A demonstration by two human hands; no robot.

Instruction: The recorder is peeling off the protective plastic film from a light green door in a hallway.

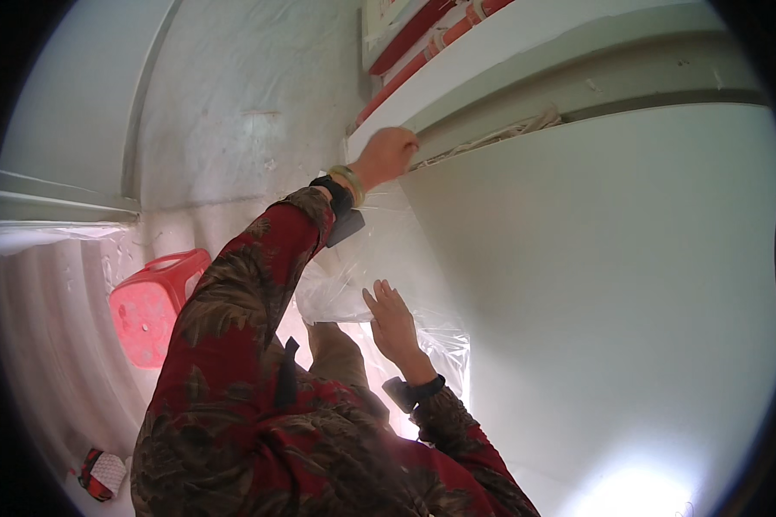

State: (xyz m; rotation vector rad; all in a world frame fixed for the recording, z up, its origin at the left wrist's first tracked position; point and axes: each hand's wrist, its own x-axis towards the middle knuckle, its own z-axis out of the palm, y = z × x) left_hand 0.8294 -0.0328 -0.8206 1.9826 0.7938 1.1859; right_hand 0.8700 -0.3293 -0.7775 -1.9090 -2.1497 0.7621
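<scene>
My left hand (388,154), with a bangle and a dark strap at the wrist, is at the far left corner of a large pale board (595,258). Its fingers are curled, and whether anything thin is pinched in them is hidden. Close by, fibrous or crumpled material (514,131) fills the gap behind the board. My right hand (391,323) is lower, palm down with fingers extended, holding nothing that I can see. Clear plastic film (427,278) spreads from the board's left edge, beside and partly under this hand; contact cannot be made out.
A red plastic stool (147,316) lies tipped on the floor at left. Red pipes (420,61) run along the wall at the top. A ledge (556,45) borders the board's back edge. A patterned cloth-like item (103,475) lies at lower left.
</scene>
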